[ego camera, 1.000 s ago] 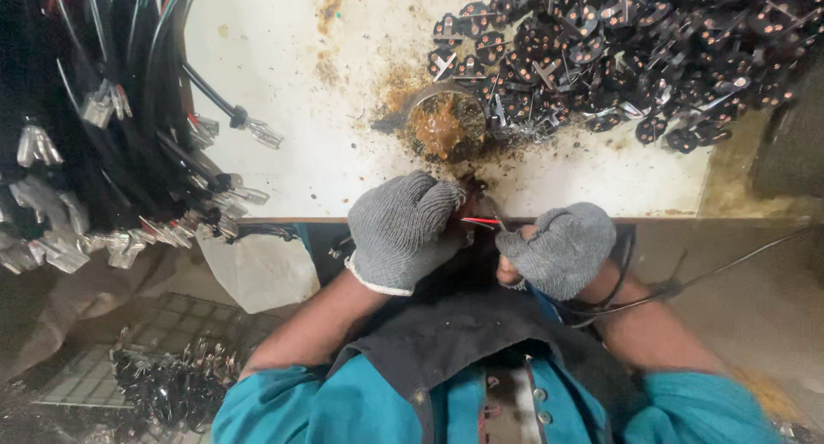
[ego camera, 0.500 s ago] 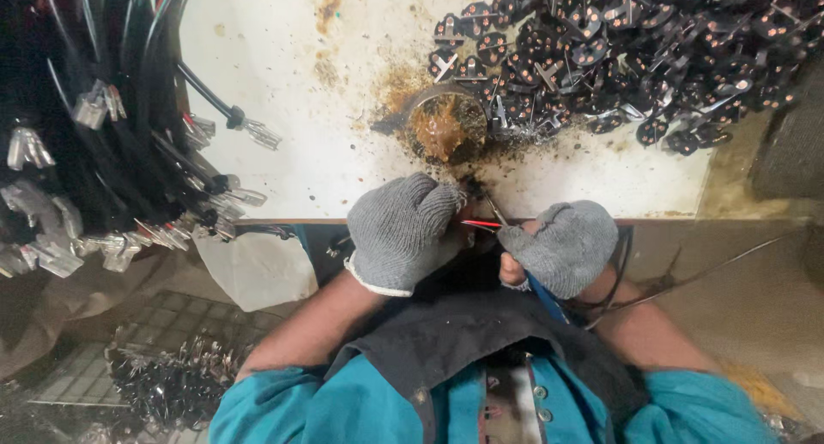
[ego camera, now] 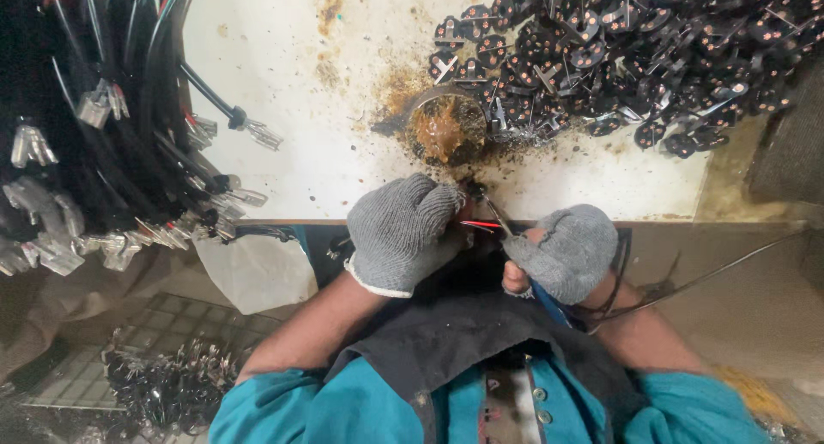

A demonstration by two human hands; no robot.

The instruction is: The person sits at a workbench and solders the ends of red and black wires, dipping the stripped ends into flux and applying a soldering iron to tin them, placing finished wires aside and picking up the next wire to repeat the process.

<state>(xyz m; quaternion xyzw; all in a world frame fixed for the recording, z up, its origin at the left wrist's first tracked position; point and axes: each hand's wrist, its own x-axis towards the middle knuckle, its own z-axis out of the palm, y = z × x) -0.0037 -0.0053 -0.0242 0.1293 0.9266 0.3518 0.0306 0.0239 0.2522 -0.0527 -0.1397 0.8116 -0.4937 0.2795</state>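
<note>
Two gloved hands working a thin tool at the white table's near edge.

I see my left hand point(ego camera: 402, 232) curled shut around a small dark part, red wires point(ego camera: 479, 226) emerging beside it. My right hand point(ego camera: 566, 251) pinches a slim soldering tool point(ego camera: 496, 214), tip near the part. The brown flux tin point(ego camera: 445, 128) sits just beyond; black plug parts point(ego camera: 635, 57) are heaped behind.

Grey gloves, teal shirt, dark apron

The left hand point(ego camera: 403, 231) and right hand point(ego camera: 566, 251) wear grey knitted gloves; teal sleeves point(ego camera: 283, 405) are pushed up, a dark apron point(ego camera: 455, 341) covers the lower centre of the frame.
</note>
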